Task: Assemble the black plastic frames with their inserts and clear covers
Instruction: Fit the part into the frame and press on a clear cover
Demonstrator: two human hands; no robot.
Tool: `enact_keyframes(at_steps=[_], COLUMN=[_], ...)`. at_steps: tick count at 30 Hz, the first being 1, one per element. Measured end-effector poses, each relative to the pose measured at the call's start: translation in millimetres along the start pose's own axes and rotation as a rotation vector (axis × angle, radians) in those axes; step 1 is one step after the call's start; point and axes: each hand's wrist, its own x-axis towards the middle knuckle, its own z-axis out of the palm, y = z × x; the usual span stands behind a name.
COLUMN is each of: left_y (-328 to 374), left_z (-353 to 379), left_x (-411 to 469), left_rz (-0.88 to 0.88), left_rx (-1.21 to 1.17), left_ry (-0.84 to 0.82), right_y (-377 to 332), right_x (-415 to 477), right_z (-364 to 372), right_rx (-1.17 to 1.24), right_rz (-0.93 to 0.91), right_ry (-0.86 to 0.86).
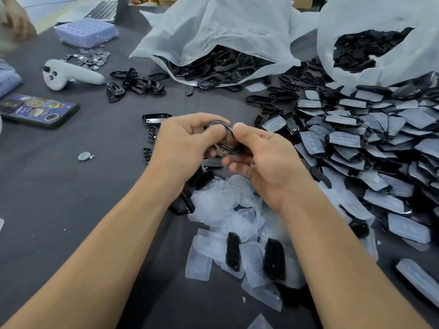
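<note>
I judge I'm mid-fit: my left hand [183,138] and right hand [259,153] both pinch one black frame [217,125] above the desk [71,198] at centre, seemingly pressing a part in. Next calls for firm seating, then one of the clear covers [221,210] heaped at six o'clock.

Glossy black plastic frames [209,67] on matt grey cloth [71,186].
</note>
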Motion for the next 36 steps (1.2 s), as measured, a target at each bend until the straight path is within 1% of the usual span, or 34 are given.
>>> enact_keyframes(at_steps=[1,3,4,6,7,8,9,14,17,19,21,25,28,32,36], left_y=[-1,-3,-4,-8,-11,-12,-14,-13,-11,-10,-7,-8,-8,-6,-5], left_z=[-2,-13,-20,-29,-31,-31,-31,-32,-29,-27,-23,-20,-23,-25,-23], left_x=[1,5,6,5,2,-1,-4,-9,-10,-10,-11,-14,-14,-14,-15], left_rz=[-0.048,-0.117,-0.14,-0.164,-0.165,-0.161,-0.154,-0.135,-0.156,-0.178,-0.192,-0.204,-0.223,-0.234,-0.248], left_rx=[-0.045,-0.072,-0.079,-0.094,-0.074,-0.035,0.006,0.044,0.086,0.041,-0.024,-0.061,-0.136,-0.209,-0.179], left_ry=[0.078,0.199,0.229,0.242,0.235,0.226,0.222,0.257,0.234,0.201,0.156,0.044,-0.023,-0.061,-0.062], right_y=[3,11,15,22,24,26,26,23,18,14,12,10,8,5,4], right_x=[2,6,7,9,11,12,12,7,3,1,1,2,2,-1,-2], right_z=[1,0,1,5,6,6,6,2,-1,0,2,3,1,2,1], right_rx=[-0.132,-0.649,-0.907,-1.329,-1.475,-1.553,-1.556,-1.315,-0.972,-0.742,-0.572,-0.465,-0.432,-0.378,-0.33], right_rz=[-0.087,-0.327,-0.388,-0.383,-0.387,-0.403,-0.422,-0.492,-0.464,-0.384,-0.306,-0.255,-0.233,-0.219,-0.232], right_ry=[0.054,0.197,0.204,0.112,0.082,0.069,0.079,0.187,0.234,0.209,0.172,0.155,0.172,0.182,0.252])
